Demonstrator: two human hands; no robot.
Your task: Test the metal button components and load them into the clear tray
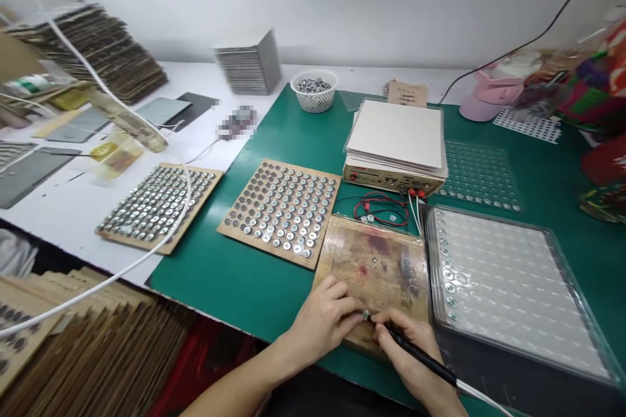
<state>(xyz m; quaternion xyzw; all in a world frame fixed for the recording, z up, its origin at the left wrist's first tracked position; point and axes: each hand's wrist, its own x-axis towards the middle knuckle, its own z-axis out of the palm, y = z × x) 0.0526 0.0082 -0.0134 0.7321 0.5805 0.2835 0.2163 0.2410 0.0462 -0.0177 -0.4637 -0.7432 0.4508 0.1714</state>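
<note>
Left hand (323, 320): fingers (342, 300) curled and closed, pinching a metal disc (366, 315) at the fingertips.
Right hand (405, 346): fingers closed around a black pen tool (415, 346), gripped like a pen; its tip is just beside the disc. A white cable (482, 399) runs from its rear end.
Work surface: both hands rest on a stained wooden block (376, 267), which lies on a green mat (205, 280).
Right of block: plastic tray (513, 293) with rows of small discs.
Ahead: bench unit (391, 177) under a paper stack (396, 133); red and black leads (381, 210) in front of it.
Left of block: two wooden boards of metal discs (278, 212) (156, 205).
Far edge: white mesh basket (313, 92) of metal pieces.
Near left: stacked cardboard sheets (98, 355).
</note>
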